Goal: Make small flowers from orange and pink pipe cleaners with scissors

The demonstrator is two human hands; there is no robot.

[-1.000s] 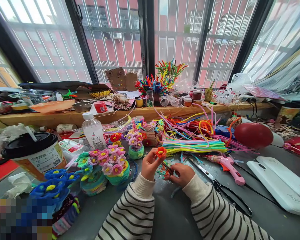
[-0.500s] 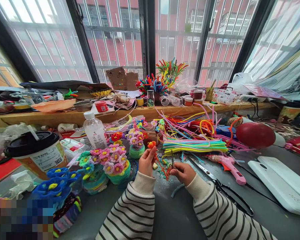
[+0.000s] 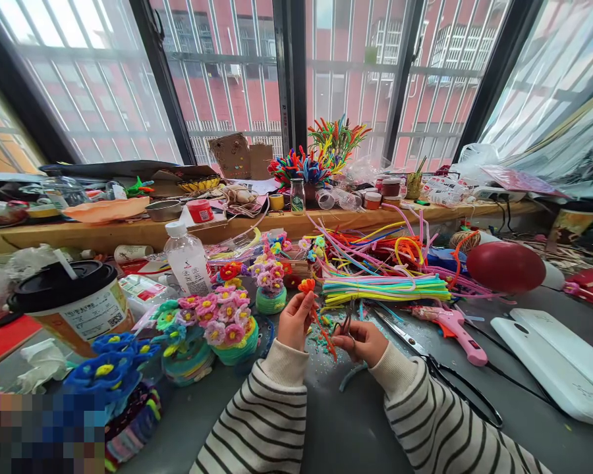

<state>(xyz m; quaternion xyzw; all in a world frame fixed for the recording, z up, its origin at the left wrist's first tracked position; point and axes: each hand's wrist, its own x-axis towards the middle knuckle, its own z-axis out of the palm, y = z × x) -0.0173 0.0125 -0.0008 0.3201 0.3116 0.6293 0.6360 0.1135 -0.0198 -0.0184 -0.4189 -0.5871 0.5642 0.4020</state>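
Note:
Between the fingertips of my left hand (image 3: 294, 324) is an orange pipe-cleaner flower (image 3: 306, 286), its bloom up and its fuzzy orange stems slanting down to the right. My right hand (image 3: 366, 342) grips small dark scissors (image 3: 347, 320), blades pointing up and away from me. The blades stand just right of the orange stems; a fine gap or touch there I cannot make out. Under both hands, coloured fuzz clippings lie scattered on the grey table (image 3: 343, 421). Pots of pink pipe-cleaner flowers (image 3: 227, 313) stand left of my left hand.
Bundled pipe cleaners (image 3: 385, 289) lie beyond my hands. On the right are large scissors (image 3: 415, 349), a pink glue gun (image 3: 462, 336), white phone-like slabs (image 3: 548, 368) and a dark red balloon (image 3: 505, 266). A lidded cup (image 3: 79, 303) and plastic bottle (image 3: 186, 260) stand left.
My left hand and the orange flower have shifted slightly right. The small scissors have turned, with their tips now leaning further right. Objects on the table stay where they were.

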